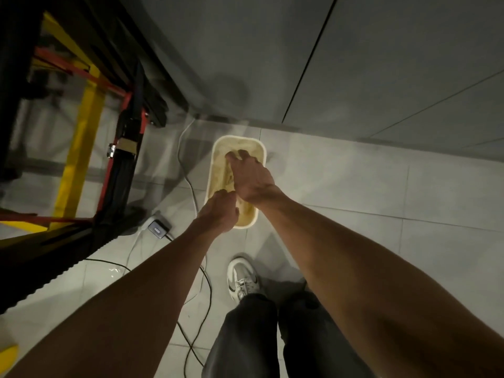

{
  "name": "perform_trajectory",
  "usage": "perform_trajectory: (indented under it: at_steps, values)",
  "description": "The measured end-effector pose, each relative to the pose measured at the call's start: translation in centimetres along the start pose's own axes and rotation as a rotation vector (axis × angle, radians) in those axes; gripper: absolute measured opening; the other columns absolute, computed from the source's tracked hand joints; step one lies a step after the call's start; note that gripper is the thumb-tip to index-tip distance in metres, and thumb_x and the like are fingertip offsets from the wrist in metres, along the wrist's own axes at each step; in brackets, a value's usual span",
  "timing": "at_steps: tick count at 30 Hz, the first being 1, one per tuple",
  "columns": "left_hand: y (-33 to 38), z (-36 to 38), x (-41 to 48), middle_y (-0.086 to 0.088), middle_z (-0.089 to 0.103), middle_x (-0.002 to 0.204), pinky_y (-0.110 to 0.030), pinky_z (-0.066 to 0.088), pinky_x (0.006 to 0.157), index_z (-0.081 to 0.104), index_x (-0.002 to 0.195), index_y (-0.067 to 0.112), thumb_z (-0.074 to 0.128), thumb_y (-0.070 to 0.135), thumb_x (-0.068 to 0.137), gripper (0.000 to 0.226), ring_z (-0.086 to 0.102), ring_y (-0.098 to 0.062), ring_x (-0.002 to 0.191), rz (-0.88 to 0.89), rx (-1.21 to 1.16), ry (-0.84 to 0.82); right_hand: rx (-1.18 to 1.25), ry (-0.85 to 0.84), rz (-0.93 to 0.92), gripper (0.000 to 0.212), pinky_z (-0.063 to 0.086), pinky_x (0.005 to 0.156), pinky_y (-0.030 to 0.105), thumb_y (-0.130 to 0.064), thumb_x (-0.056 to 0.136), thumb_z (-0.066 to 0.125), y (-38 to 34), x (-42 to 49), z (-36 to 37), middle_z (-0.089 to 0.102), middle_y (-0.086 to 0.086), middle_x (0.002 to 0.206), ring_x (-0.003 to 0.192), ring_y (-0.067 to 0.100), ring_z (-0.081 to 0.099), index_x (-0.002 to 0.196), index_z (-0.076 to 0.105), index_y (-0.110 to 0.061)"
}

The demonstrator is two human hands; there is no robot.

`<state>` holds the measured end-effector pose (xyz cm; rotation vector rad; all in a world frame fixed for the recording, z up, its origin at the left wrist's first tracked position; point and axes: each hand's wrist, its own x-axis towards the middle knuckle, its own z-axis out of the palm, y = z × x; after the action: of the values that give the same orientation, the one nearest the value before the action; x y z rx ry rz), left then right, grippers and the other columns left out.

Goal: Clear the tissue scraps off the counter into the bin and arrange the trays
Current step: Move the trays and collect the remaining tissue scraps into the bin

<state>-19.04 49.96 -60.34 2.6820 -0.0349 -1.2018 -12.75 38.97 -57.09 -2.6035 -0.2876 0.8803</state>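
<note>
**Inspector:** Where is the bin?

**Assessor:** The bin (246, 224) stands on the floor at 12 o'clock from the shoe (242, 276), close to the foot of the grey wall. No bench and no trays are in view.

**Inspector:** Orientation?

**Assessor:** The mouth faces straight up. The long axis runs 12 to 6, with a short end nearest the person. I judge that this suits a reach from above, since both arms can enter along its length.

**Inspector:** Contents?

**Assessor:** Pale crumpled scraps (221, 172) lie inside, against the 9 o'clock wall.

**Inspector:** State of each grip?

**Assessor:** The right grip (252, 181) is over the middle of the bin. Its fingers are spread loose and reach toward the 12 o'clock end, with nothing seen pinched. The left grip (218, 212) is at the 6 o'clock end with fingers curled under. I cannot tell whether it holds a scrap.

**Inspector:** Why are they held so low?

**Assessor:** Probably so the tissue drops within the walls, or is pressed down, and does not drift onto the tiles.

**Inspector:** Hazards?

**Assessor:** A cable (188, 184) runs at 9 o'clock of the bin, and an adapter (158, 229) lies at 8. Both are underfoot risks.
</note>
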Motion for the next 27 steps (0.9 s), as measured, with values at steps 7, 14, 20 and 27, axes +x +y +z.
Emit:
perform_trajectory:
  at_steps: [7,14,20,27]
  values:
    - [2.1,-8.9,-9.3,-0.008,0.06,0.135,-0.045,0.054,0.093,0.051,0.144,0.018,0.055,0.029,0.102,0.043,0.062,-0.03,0.121,0.007,-0.034,0.166,0.081,0.217,0.092,0.044,0.055,0.098,0.046,-0.029,0.108,0.05,-1.7,-8.0,-9.3,0.055,0.004,0.15,0.126,0.034,0.061,0.151,0.048,-0.02]
    - [6.9,-21.1,-23.7,-0.011,0.063,0.126,-0.047,0.057,0.086,0.052,0.136,0.021,0.055,0.031,0.102,0.035,0.065,-0.034,0.114,0.028,-0.121,0.316,0.133,0.441,0.095,0.035,0.059,0.089,0.047,-0.038,0.109,0.049,-5.5,-21.8,-22.8,0.065,0.006,0.137,0.114,0.035,0.066,0.139,0.054,-0.021]
    - [13.1,-29.4,-34.9,-0.007,0.066,0.13,-0.049,0.058,0.091,0.051,0.136,0.027,0.059,0.03,0.101,0.037,0.066,-0.032,0.112,0.188,-0.302,0.482,0.265,0.629,0.131,0.039,0.056,0.093,0.044,-0.044,0.111,0.044,-7.6,-34.1,-32.4,0.064,0.006,0.138,0.122,0.031,0.061,0.142,0.055,-0.02]
    - [21.9,-35.4,-42.2,0.0,0.062,0.138,-0.04,0.05,0.105,0.054,0.14,0.028,0.057,0.033,0.102,0.039,0.058,-0.021,0.127,0.346,-0.365,0.564,0.37,0.816,0.207,0.037,0.053,0.094,0.039,-0.043,0.11,0.05,-5.6,-45.4,-39.9,0.063,0.0,0.137,0.122,0.026,0.06,0.141,0.055,-0.024]
